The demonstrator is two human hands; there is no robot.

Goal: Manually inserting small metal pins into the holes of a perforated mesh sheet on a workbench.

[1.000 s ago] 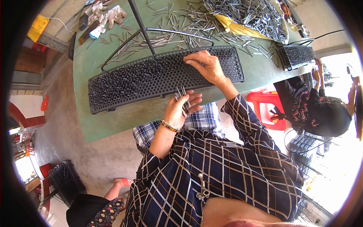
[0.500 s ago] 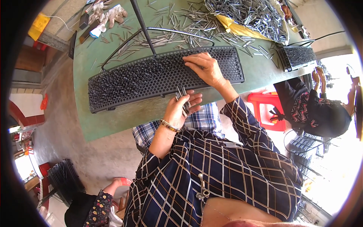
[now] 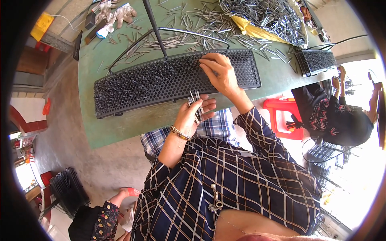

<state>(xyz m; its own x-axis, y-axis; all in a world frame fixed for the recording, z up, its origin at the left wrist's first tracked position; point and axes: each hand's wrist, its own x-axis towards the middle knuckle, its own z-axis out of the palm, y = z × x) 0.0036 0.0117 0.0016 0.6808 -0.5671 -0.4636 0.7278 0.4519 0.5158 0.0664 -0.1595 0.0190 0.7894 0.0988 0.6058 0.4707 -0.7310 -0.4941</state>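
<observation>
A long black perforated panel (image 3: 201, 78) lies across the front of the green table. Short dark pins (image 3: 132, 86) stand thickly in its left part, and many round holes show bare towards its right end. My left hand (image 3: 192, 110), palm up just off the panel's near edge, is closed on a small bunch of thin metal pins (image 3: 196, 98). Over the panel's middle right, my right hand (image 3: 221, 72) has thumb and fingers pinched together at the holes. Whatever sits between those fingertips is hidden.
Loose metal pins (image 3: 177, 40) litter the far table beside a large heap (image 3: 265, 20) on yellow sheeting. Work gloves (image 3: 120, 16) lie far left. A black rod and curved bar (image 3: 193, 33) rise behind the panel. At right, another person (image 3: 333, 108) works near a second panel (image 3: 317, 60) and red stool (image 3: 277, 116).
My right hand has shifted slightly to the right over the panel, its fingers drawn closer together. My left hand stays nearly in place with the pins. The right-hand co-worker's hands have moved a little.
</observation>
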